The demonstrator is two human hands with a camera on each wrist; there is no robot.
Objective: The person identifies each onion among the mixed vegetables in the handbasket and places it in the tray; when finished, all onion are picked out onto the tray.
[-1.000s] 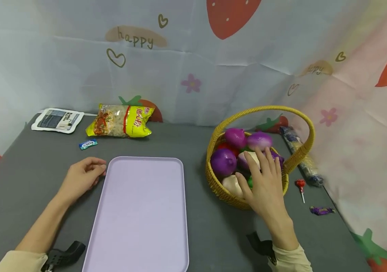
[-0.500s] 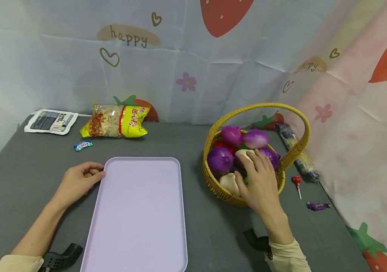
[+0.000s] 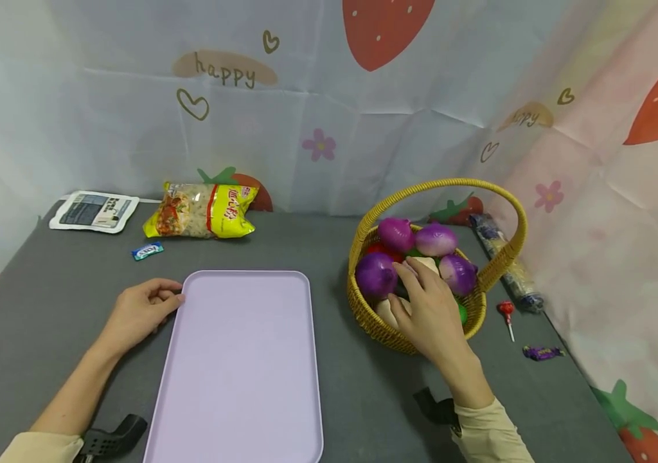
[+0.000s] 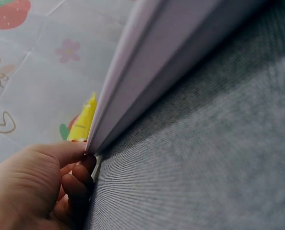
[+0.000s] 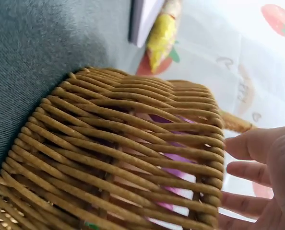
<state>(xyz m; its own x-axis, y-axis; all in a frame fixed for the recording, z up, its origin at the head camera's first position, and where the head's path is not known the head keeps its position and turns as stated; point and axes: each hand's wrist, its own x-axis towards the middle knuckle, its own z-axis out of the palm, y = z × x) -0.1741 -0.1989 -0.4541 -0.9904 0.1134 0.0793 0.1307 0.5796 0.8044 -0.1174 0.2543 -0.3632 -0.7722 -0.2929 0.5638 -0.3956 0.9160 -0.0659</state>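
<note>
My left hand (image 3: 142, 312) pinches the upper left edge of a lilac tray (image 3: 242, 373); in the left wrist view the thumb (image 4: 68, 153) lies on the rim and the fingers curl beneath. Over a yellow woven basket (image 3: 378, 331) is my right hand (image 3: 430, 315), its bent fingers spread above the contents with no hold visible. Purple onions (image 3: 376, 275) and a whitish garlic bulb (image 3: 385, 313) lie around the fingertips. What the fingers touch inside is partly hidden. In the right wrist view the basket wall (image 5: 123, 143) covers the contents.
A yellow snack bag (image 3: 202, 211), a white pouch (image 3: 94, 211) and a small blue candy (image 3: 147, 251) lie at the back left. Right of the basket are a long clear packet (image 3: 508, 267), a red lollipop (image 3: 506, 310) and a purple candy (image 3: 543, 353). The basket's handle (image 3: 450, 183) arches high.
My right hand has shifted left across the basket, and its fingers are more bent. The purple onion on the basket's right is more exposed. My left thumb has come onto the tray's edge.
</note>
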